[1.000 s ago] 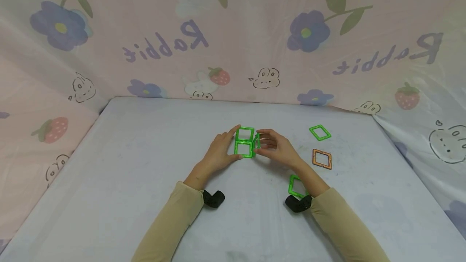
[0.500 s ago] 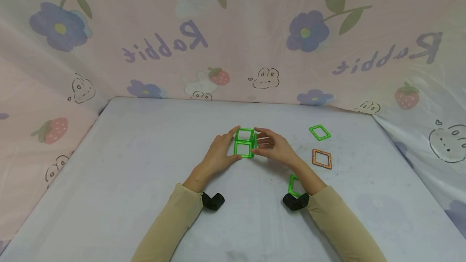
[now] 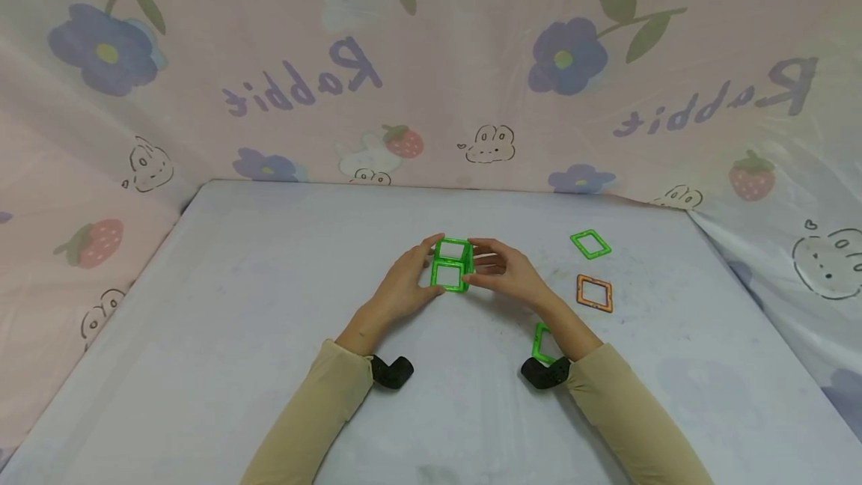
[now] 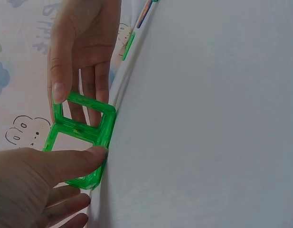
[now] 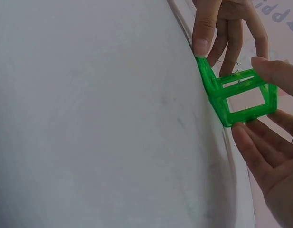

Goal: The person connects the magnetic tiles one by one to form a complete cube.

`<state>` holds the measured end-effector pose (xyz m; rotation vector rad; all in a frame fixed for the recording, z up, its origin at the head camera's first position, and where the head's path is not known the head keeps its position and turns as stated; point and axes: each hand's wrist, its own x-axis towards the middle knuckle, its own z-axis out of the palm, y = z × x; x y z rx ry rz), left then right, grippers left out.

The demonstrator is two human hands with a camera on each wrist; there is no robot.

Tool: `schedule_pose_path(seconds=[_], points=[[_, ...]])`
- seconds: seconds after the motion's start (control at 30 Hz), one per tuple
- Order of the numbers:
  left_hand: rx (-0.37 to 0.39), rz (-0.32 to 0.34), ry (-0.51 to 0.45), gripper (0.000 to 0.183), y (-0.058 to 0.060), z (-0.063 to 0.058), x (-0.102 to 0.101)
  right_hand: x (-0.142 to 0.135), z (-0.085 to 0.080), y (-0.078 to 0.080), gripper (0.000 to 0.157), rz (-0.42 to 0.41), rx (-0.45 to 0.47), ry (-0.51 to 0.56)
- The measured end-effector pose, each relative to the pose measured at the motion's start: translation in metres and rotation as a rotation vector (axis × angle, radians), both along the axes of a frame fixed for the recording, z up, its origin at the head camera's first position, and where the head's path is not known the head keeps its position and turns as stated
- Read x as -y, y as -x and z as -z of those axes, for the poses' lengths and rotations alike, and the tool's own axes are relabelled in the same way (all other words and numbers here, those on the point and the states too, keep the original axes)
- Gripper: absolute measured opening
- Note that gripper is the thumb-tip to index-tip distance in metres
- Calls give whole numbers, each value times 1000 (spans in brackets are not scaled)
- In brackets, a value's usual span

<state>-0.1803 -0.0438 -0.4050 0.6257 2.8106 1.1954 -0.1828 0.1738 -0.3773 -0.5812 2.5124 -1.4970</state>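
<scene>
where left grip (image 3: 402, 281) faces right grip (image 3: 509, 276), green frames (image 5: 241, 88) lie between

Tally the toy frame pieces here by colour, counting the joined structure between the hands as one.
Joined green frame structure: 1
Loose green frames: 2 (the nearer partly hidden)
Loose orange frame: 1
Total: 4 (3 green, 1 orange)

At left one could pass over the surface (image 3: 236, 320) up to the cloth wall (image 3: 431, 88), but the left hand (image 3: 406, 278), the green structure (image 3: 447, 263) and the right hand (image 3: 514, 272) block the middle, and flat frames (image 3: 595, 279) (orange and green) lie at right.
</scene>
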Motion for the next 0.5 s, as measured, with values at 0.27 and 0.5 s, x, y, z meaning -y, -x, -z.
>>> schedule_pose_path(seconds=[0.27, 0.5], points=[[8, 5, -16, 86, 0, -2, 1, -6, 18, 11, 66, 8, 3, 21], [-8, 8, -61, 75, 0, -4, 3, -7, 18, 9, 66, -3, -18, 44]])
